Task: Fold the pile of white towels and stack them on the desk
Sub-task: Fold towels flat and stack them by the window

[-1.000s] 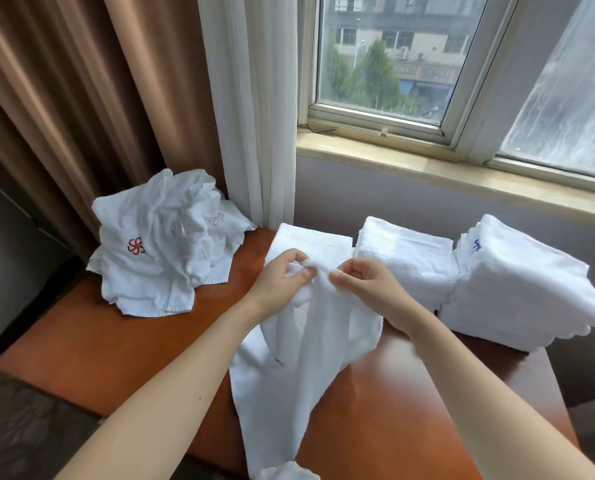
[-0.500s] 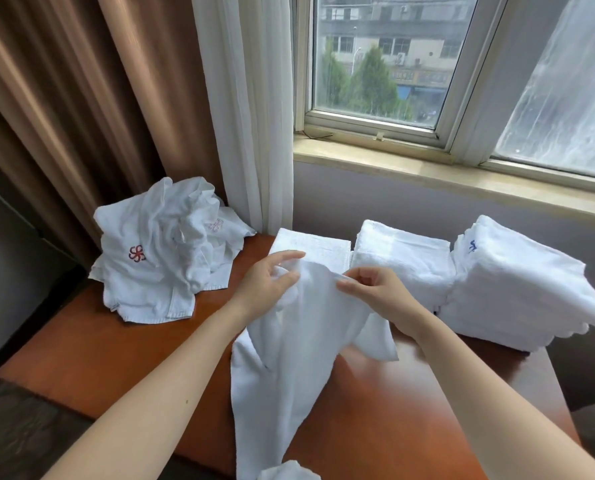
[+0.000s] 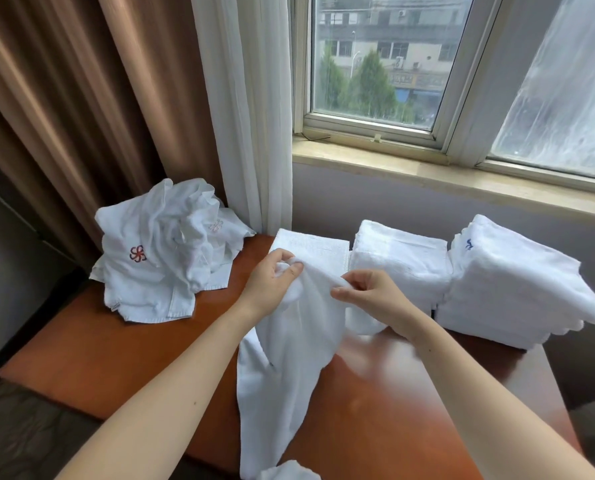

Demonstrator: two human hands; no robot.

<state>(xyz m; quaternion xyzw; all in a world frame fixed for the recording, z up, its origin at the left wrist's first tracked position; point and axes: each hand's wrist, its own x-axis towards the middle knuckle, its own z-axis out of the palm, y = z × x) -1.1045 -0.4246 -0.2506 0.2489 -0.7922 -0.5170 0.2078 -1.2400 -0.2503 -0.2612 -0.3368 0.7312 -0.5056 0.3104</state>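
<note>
— What is nearest to you?
— The long white terry towel (image 3: 289,368). Its lower end hangs over the near edge of the reddish-brown wooden counter (image 3: 98,358), and the rest rises up to my hands.
— How do you hold it?
— My left hand (image 3: 272,282) has the fingers curled, and they pinch a bunched part of the top edge against the thumb. My right hand (image 3: 375,296) pinches the same edge just beside it, with thumb and forefinger pressed together on the cloth. Both hands are near each other, above the counter.
— And behind the hands?
— A flat folded white towel (image 3: 317,245) lies on the counter just behind my left hand. Just beside it, to the right, is a low stack of folded white towels (image 3: 400,261). After that comes a taller stack of folded white towels with a small blue mark (image 3: 518,282).
— Where is the unfolded pile?
— At the far left of the counter. It is a crumpled heap of white towels with a red flower emblem (image 3: 157,258), well apart from the stacks.
— And farther?
— A brown pleated curtain (image 3: 64,98), a white sheer curtain (image 3: 251,116), a beige window sill (image 3: 427,171) and the glass window (image 3: 375,64).
</note>
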